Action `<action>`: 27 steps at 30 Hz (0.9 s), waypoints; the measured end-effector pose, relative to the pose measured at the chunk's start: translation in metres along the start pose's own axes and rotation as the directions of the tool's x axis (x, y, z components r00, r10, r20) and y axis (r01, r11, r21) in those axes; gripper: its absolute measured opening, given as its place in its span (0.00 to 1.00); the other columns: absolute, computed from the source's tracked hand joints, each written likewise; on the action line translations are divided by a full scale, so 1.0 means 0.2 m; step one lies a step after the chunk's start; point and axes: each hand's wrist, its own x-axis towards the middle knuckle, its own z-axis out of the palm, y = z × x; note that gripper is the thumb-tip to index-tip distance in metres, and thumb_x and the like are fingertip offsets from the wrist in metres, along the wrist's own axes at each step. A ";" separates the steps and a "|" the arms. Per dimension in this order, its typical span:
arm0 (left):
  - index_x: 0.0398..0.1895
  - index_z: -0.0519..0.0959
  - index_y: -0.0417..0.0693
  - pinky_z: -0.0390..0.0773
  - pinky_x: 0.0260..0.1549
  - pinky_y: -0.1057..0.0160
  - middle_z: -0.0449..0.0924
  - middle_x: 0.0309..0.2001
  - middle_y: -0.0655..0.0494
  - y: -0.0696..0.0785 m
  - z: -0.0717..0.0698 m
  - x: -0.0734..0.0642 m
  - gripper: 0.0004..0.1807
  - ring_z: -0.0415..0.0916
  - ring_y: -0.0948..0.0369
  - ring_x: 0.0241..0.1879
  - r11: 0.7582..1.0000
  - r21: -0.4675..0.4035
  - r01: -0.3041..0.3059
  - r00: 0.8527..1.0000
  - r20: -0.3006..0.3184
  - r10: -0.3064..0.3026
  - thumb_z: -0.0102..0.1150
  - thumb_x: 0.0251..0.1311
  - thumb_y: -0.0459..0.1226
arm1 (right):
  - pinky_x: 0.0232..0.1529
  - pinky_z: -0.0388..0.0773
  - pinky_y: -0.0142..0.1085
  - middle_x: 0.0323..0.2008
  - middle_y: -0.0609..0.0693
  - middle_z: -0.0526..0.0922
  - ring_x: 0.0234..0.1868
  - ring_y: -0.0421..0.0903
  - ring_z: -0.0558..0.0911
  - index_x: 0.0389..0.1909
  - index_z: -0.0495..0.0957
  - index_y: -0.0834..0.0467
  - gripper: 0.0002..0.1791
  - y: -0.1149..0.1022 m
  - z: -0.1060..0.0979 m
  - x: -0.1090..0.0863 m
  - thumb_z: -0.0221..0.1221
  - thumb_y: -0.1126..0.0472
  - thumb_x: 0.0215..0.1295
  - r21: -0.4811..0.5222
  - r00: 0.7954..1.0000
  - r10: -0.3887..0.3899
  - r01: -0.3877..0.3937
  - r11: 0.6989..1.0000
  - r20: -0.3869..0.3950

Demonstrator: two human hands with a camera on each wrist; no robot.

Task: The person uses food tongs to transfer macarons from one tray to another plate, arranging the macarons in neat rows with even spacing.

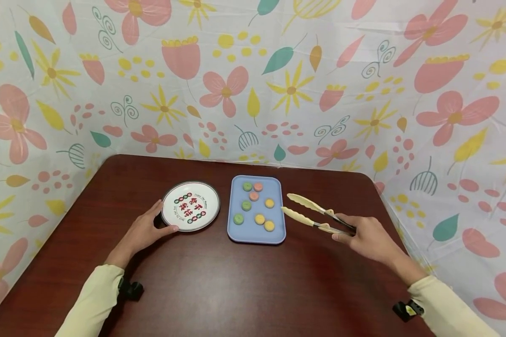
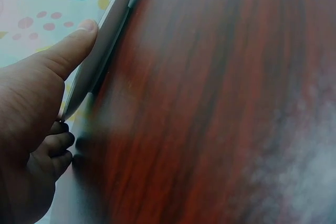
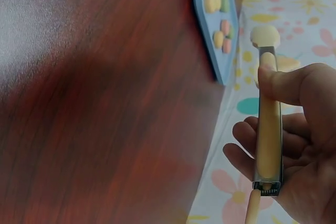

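Observation:
My left hand point(image 1: 145, 229) grips the left edge of a round white plate point(image 1: 202, 199) with a dark rim and red and green printing. In the left wrist view, the thumb lies along the plate's rim point(image 2: 110, 30), and the other fingers curl below it. My right hand point(image 1: 373, 238) holds cream-and-metal kitchen tongs point(image 1: 305, 202) by the handles. Their two scalloped tips are apart, just right of a light blue tray point(image 1: 236, 234). On the tray lie small round macarons: green point(image 1: 246, 205), pink point(image 1: 258, 186) and yellow point(image 1: 269, 203). Nothing is between the tong tips.
The dark brown wooden table point(image 1: 253, 290) has rounded far corners. A white cloth with flowers and leaves point(image 1: 253, 84) hangs behind it and along both sides. The plate stands left of the tray, with a narrow gap between them. Each wrist wears a black camera strap.

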 end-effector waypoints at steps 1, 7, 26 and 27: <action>0.82 0.46 0.39 0.63 0.66 0.33 0.44 0.81 0.37 0.00 0.00 0.00 0.66 0.52 0.35 0.76 1.000 0.001 -0.001 1.000 -0.002 0.001 0.65 0.54 0.69 | 0.25 0.63 0.31 0.34 0.50 0.88 0.22 0.36 0.68 0.62 0.80 0.65 0.32 -0.01 0.01 0.00 0.74 0.53 0.60 0.004 1.000 -0.009 0.009 1.000 0.002; 0.82 0.47 0.38 0.63 0.67 0.33 0.45 0.81 0.36 0.00 0.00 0.00 0.66 0.52 0.35 0.76 1.000 0.012 -0.007 1.000 -0.006 0.007 0.65 0.54 0.70 | 0.26 0.66 0.31 0.48 0.59 0.88 0.24 0.34 0.73 0.60 0.81 0.65 0.31 -0.06 0.04 0.00 0.74 0.54 0.59 0.027 0.998 -0.032 0.031 0.999 0.049; 0.82 0.47 0.40 0.63 0.67 0.33 0.44 0.81 0.37 -0.01 0.01 0.00 0.66 0.51 0.35 0.76 1.000 0.012 -0.008 1.000 -0.013 0.008 0.64 0.54 0.70 | 0.35 0.79 0.40 0.48 0.56 0.89 0.38 0.44 0.87 0.56 0.84 0.64 0.27 -0.11 0.14 0.05 0.76 0.58 0.56 -0.077 0.989 -0.123 0.129 0.989 0.078; 0.82 0.47 0.40 0.62 0.67 0.33 0.44 0.81 0.38 -0.01 0.01 0.00 0.66 0.51 0.35 0.76 1.000 0.011 -0.007 1.000 -0.014 0.008 0.64 0.54 0.70 | 0.34 0.78 0.39 0.47 0.56 0.89 0.35 0.41 0.85 0.56 0.84 0.64 0.27 -0.12 0.14 0.05 0.76 0.58 0.56 -0.082 0.989 -0.126 0.132 0.988 0.079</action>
